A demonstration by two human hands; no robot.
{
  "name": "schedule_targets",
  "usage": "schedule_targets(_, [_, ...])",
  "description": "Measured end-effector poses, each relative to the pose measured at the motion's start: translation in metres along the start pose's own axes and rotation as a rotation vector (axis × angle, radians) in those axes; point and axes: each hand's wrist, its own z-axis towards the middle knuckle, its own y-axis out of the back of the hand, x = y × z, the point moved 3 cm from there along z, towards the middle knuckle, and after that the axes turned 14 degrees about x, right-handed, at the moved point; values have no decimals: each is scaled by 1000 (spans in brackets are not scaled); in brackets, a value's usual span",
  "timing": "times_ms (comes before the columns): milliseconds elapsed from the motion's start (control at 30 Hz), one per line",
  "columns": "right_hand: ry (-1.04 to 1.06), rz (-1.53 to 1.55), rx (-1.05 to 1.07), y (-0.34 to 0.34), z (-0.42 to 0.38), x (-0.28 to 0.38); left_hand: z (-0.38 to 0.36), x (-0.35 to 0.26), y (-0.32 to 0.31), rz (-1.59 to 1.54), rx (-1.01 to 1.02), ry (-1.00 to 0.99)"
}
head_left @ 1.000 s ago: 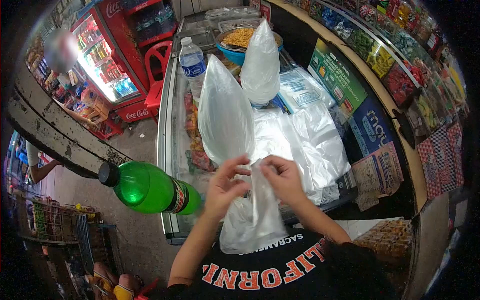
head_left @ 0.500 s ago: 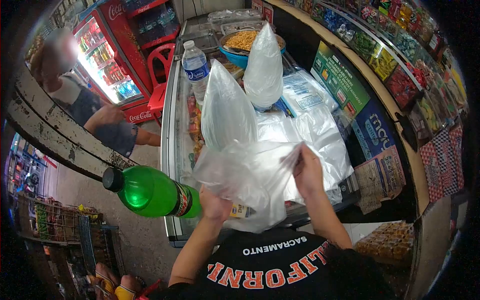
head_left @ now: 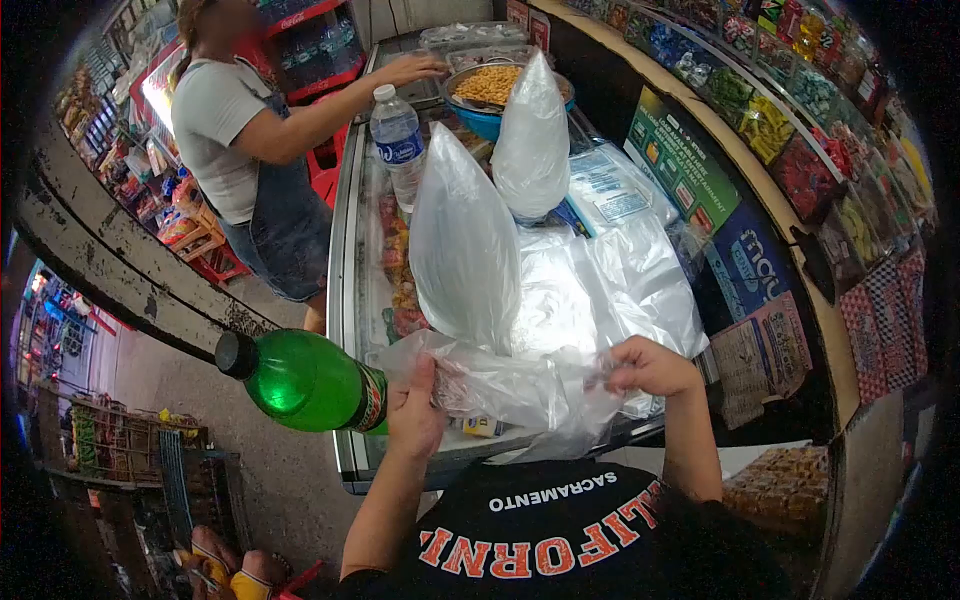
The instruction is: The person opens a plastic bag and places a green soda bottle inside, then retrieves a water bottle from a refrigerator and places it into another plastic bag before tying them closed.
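Observation:
Between my two hands a thin clear plastic bag (head_left: 500, 385) is stretched sideways, crumpled, near the counter's front edge. My left hand (head_left: 414, 412) pinches its left end, thumb up, beside the green bottle (head_left: 305, 382). At the other end my right hand (head_left: 650, 368) has its fingers closed on the plastic, slightly blurred. Just beyond the bag stands a tall pointed plastic bundle (head_left: 465, 245), with a second one (head_left: 532, 140) farther back. Flat stacked plastic bags (head_left: 645, 290) lie to the right, partly behind my right hand.
A water bottle (head_left: 398, 150) stands at the counter's left side, near a blue bowl (head_left: 484, 124) of nuts. Across the counter's left edge a person (head_left: 240, 150) reaches an arm toward the bowl. Packaged goods (head_left: 770, 125) line the right side.
The bag has gone from bunched up to stretched lengthwise. My right hand has moved down and right, and my left hand slightly up. The person has come closer, arm extended over the counter.

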Motion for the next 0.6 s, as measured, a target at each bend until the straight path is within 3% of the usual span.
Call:
schedule_targets(33, [-65, -138, 179, -5, -3, 0, -1, 5, 1, 1, 4, 3])
schedule_targets(100, [-38, -31, 172, 3, -11, -13, -4, 13, 8, 38, -59, -61])
schedule_targets(167, [383, 274, -340, 23, -30, -19, -3, 9, 7, -3, -64, -61])
schedule_targets(200, [517, 338, -250, 29, -33, -10, -5, 10, 6, -51, -74, -58])
schedule_targets(333, [505, 371, -610, 58, -45, 3, -17, 19, -10, 99, -140, -85])
schedule_targets(400, [448, 306, -696, 78, -60, 12, -12, 3, -26, -294, 196, -221])
schedule_targets(433, [415, 246, -745, 89, -67, 15, -12, 1, -21, -292, 189, -231])
schedule_targets(500, [297, 103, -849, 109, -82, 18, -21, -5, -21, -828, 901, -167])
schedule_targets(533, [296, 97, -837, 117, -86, 17, -29, -11, -14, -826, 896, -180])
schedule_targets(600, [177, -360, -899, 129, -92, 20, -49, -11, -4, -574, 585, 90])
